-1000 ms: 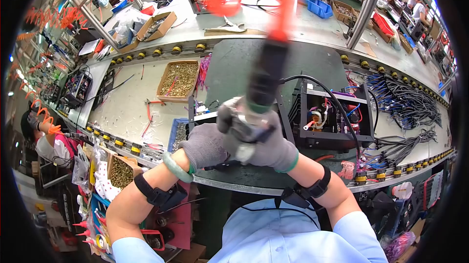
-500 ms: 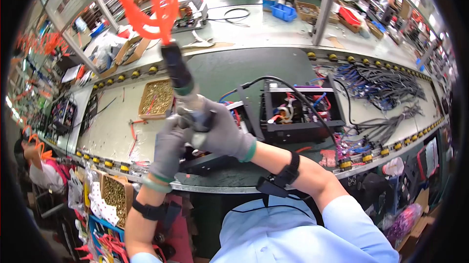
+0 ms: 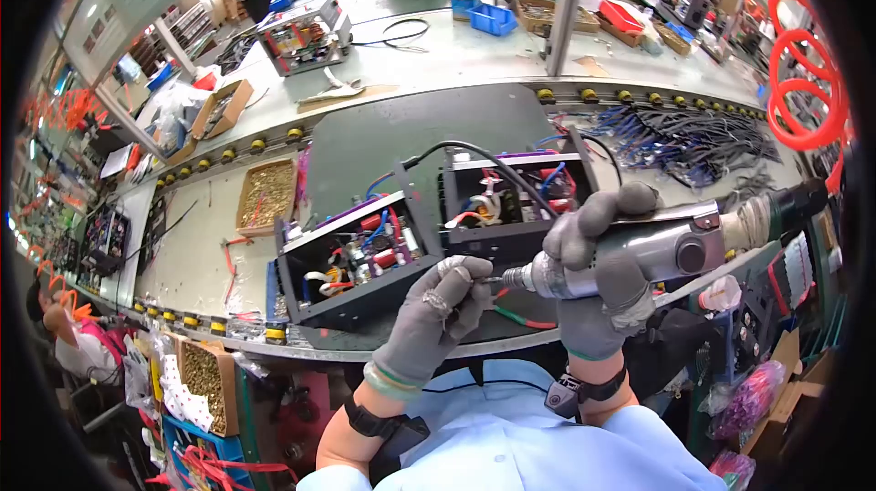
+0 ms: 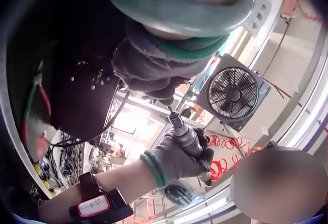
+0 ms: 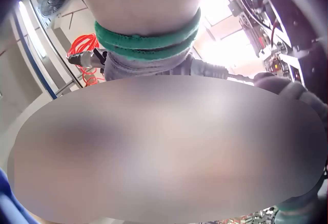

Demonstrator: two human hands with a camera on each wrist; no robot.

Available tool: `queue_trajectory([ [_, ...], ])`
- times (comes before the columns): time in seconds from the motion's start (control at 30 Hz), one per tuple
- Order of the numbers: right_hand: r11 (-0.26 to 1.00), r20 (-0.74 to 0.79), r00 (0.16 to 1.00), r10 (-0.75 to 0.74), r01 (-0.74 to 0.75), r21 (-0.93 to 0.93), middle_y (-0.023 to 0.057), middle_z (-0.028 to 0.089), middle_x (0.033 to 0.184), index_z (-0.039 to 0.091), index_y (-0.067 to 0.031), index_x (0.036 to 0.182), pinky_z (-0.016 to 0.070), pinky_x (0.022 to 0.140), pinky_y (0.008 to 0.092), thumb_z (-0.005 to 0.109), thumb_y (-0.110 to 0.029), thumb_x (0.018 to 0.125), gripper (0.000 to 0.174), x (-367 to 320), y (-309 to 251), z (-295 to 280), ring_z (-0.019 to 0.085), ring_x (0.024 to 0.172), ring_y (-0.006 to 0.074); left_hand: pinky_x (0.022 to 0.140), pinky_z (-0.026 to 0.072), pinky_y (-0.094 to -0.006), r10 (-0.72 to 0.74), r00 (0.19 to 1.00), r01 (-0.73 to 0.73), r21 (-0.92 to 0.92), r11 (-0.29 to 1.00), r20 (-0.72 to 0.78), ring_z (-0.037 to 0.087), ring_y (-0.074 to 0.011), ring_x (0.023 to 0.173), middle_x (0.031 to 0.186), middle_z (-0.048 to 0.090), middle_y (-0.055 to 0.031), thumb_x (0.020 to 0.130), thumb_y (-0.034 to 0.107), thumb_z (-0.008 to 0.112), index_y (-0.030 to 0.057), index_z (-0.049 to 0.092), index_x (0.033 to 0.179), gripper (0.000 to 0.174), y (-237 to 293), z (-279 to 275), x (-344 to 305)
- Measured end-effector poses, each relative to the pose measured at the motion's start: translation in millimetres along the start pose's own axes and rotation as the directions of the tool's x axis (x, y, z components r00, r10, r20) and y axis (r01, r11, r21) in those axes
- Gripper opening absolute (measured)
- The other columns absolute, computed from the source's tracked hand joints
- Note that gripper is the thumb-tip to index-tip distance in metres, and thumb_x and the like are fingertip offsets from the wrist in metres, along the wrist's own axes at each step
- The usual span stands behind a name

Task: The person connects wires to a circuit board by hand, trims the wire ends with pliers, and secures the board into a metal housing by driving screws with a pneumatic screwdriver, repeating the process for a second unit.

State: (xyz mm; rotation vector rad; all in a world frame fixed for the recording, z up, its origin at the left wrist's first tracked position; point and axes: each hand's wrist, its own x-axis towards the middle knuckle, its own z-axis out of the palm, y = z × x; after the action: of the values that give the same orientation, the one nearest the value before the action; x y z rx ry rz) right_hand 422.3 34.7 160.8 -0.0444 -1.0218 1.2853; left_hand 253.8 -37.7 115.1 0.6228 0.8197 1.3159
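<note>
My gloved right hand (image 3: pixel 598 272) grips a silver air screwdriver (image 3: pixel 680 249), held level with its bit toward the left. Fingers of my gloved left hand (image 3: pixel 429 318) are curled at the bit's tip and pinch it; any small screw there is hidden by the fingertips. In the left wrist view the bit (image 4: pixel 171 110) runs right up to the left fingers. Just beyond the hands stand two open black metal cases (image 3: pixel 356 295) with wired circuit parts inside, one left, one farther right.
A red coiled air hose (image 3: pixel 803 80) hangs at the right. Cardboard boxes of small brass-coloured parts (image 3: pixel 267 194) stand at the left. Black cables (image 3: pixel 684 149) are heaped at the back right. Pliers with red and green handles (image 3: pixel 525 318) lie by the bench's front edge.
The screwdriver has swung from upright over the left case to level at the right, its hose with it. My left hand has come down and back toward the body, to the bit's tip.
</note>
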Motion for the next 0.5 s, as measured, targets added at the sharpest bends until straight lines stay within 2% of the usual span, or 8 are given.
queue_trajectory([
  [0.03,1.0,-0.059,0.998,-0.011,0.012,0.007,0.0093,0.063,0.104,0.051,-0.0096,0.137,0.0556,0.076,0.0368,0.078,-0.017,0.087,0.057,0.8,-8.5,-0.5,0.064,0.083,0.0164,0.048,0.0295,-0.0194,-0.046,0.999,0.046,-0.06,0.997,0.011,0.038,-0.0038,0.055,0.072,0.051,0.002,0.105,0.034,0.054,0.0043,0.062,0.115,0.033,-8.1,5.4,8.4],
  [0.1,0.999,-0.117,0.992,-0.044,0.045,0.005,0.0106,0.064,0.104,0.052,-0.0095,0.136,0.0555,0.076,0.0383,0.079,-0.016,0.086,0.057,-2.6,-17.8,-7.8,0.065,0.083,0.0172,0.05,0.03,-0.0197,-0.104,0.994,0.108,-0.115,0.987,0.041,0.038,-0.0044,0.057,0.072,0.048,0.0026,0.104,0.033,0.055,0.0042,0.062,0.114,0.031,-23.1,7.5,21.7],
  [0.17,0.996,-0.137,0.987,-0.088,0.083,-0.041,0.009,0.063,0.104,0.051,-0.0085,0.135,0.0518,0.073,0.0361,0.077,-0.019,0.084,0.058,-2.0,-18.7,-12.8,0.063,0.079,0.0157,0.053,0.0315,-0.02,-0.123,0.974,0.18,-0.322,0.93,0.189,0.037,-0.0057,0.061,0.074,0.045,0.0027,0.104,0.031,0.056,0.0036,0.063,0.114,0.03,-33.9,2.1,28.6],
  [0.2,0.991,-0.147,0.982,-0.118,0.108,-0.072,0.0074,0.061,0.103,0.05,-0.0076,0.135,0.048,0.07,0.0339,0.074,-0.021,0.083,0.059,-1.5,-18.0,-14.0,0.06,0.075,0.0142,0.053,0.0333,-0.02,-0.1,0.977,0.156,-0.307,0.939,0.19,0.041,-0.0067,0.061,0.077,0.05,0.0018,0.104,0.028,0.056,0.0035,0.062,0.116,0.028,-36.3,4.3,29.8],
  [0.23,0.991,-0.156,0.98,-0.121,0.111,-0.07,0.0074,0.061,0.103,0.05,-0.0076,0.135,0.048,0.07,0.0339,0.074,-0.021,0.083,0.059,-1.6,-18.4,-13.9,0.06,0.075,0.0142,0.053,0.0333,-0.02,-0.107,0.976,0.162,-0.3,0.94,0.189,0.041,-0.0067,0.061,0.077,0.05,0.0018,0.104,0.028,0.056,0.0035,0.062,0.116,0.028,-36.1,8.3,29.3],
  [0.3,0.992,-0.163,0.979,-0.122,0.115,-0.047,0.0071,0.061,0.102,0.05,-0.0075,0.134,0.0481,0.07,0.0338,0.074,-0.021,0.083,0.058,-2.3,-19.2,-13.0,0.06,0.075,0.014,0.054,0.0365,-0.0191,-0.134,0.99,0.124,-0.195,0.973,-0.039,0.047,-0.0067,0.063,0.08,0.056,-0.0007,0.105,0.027,0.053,0.0026,0.061,0.12,0.029,-27.8,21.2,25.7],
  [0.43,0.991,-0.214,0.97,-0.116,0.099,-0.089,0.007,0.062,0.101,0.052,-0.0092,0.134,0.0489,0.07,0.0344,0.076,-0.021,0.083,0.057,-4.3,-16.5,-9.7,0.061,0.075,0.0147,0.052,0.0385,-0.0186,-0.198,0.978,0.172,-0.278,0.945,-0.069,0.05,-0.0059,0.062,0.083,0.06,-0.002,0.106,0.026,0.051,0.0016,0.06,0.122,0.03,-23.4,22.4,23.4],
  [0.5,0.996,-0.153,0.984,-0.094,0.093,-0.013,0.0072,0.062,0.1,0.052,-0.0099,0.134,0.0492,0.069,0.0345,0.078,-0.021,0.083,0.058,-5.7,-9.8,-22.5,0.062,0.074,0.0152,0.049,0.0386,-0.0187,-0.191,0.98,0.196,-0.337,0.921,0.048,0.048,-0.005,0.057,0.083,0.061,-0.0018,0.106,0.027,0.05,0.0011,0.059,0.124,0.032,-30.3,18.2,23.6],
])
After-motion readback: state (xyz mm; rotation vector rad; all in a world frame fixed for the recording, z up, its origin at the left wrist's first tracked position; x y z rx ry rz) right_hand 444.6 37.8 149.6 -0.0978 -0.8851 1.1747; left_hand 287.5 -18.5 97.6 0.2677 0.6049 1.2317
